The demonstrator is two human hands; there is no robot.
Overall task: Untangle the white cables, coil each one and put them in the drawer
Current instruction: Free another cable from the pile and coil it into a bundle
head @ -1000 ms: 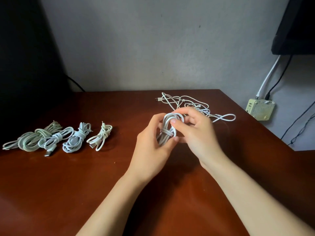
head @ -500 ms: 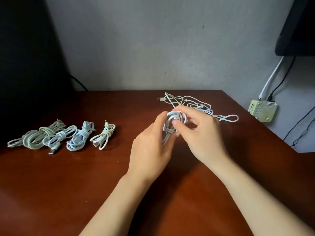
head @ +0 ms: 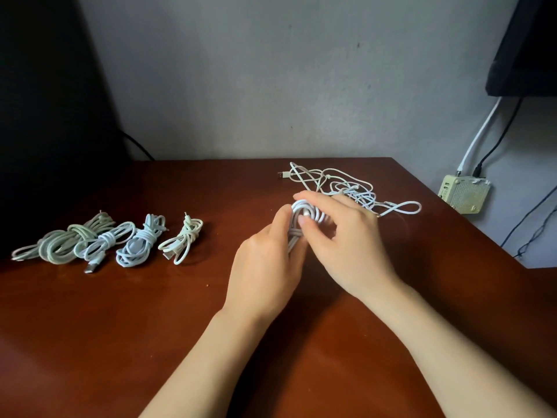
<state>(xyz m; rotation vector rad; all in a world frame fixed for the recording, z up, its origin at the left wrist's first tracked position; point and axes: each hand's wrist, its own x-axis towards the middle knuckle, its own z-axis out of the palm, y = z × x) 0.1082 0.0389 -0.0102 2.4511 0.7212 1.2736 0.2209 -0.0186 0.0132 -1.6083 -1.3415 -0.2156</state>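
A smooth white cable, wound into a tight oval hank with several turns cinched round its waist, is held just above the middle of the glossy reddish-brown wooden desk. The left hand has its grip clamped on the hank's lower half, fingers curled round it. The right hand has its grip closed on the rounded top loop, thumb and forefinger pinching it. Just behind the hands a loose tangle of thin white cables sprawls on the desk in open loops, a metal plug poking out at its left end. Well apart to the left lie four knotted bundles in a row: the thick greenish largest bundle, touching the second bundle, then the bluish third bundle and the slim smallest bundle.
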